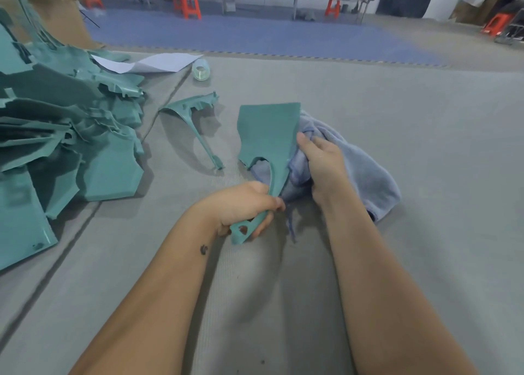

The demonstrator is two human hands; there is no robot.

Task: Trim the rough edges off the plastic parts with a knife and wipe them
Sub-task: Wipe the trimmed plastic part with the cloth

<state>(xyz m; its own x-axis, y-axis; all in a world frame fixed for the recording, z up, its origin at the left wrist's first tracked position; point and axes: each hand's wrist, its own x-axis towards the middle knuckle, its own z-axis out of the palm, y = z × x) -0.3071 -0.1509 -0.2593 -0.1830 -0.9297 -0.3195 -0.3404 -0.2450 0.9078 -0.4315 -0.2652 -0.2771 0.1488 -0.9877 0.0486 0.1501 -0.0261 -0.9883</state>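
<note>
A teal plastic part (pixel 268 133) with a wide flat blade and a narrow stem stands tilted above the grey mat. My left hand (pixel 243 207) grips its narrow lower end, fingers curled round the stem. My right hand (pixel 320 161) holds a pale blue cloth (pixel 365 173) bunched against the part's right edge, thumb up by the blade. The cloth spreads out on the mat to the right. No knife is in view.
A big heap of teal plastic parts (pixel 65 130) fills the left side. One loose curved part (pixel 195 119) lies between the heap and my hands. A roll of clear tape (pixel 202 69) and a white sheet (pixel 153 62) lie further back. Grey mat (pixel 425 119) extends right.
</note>
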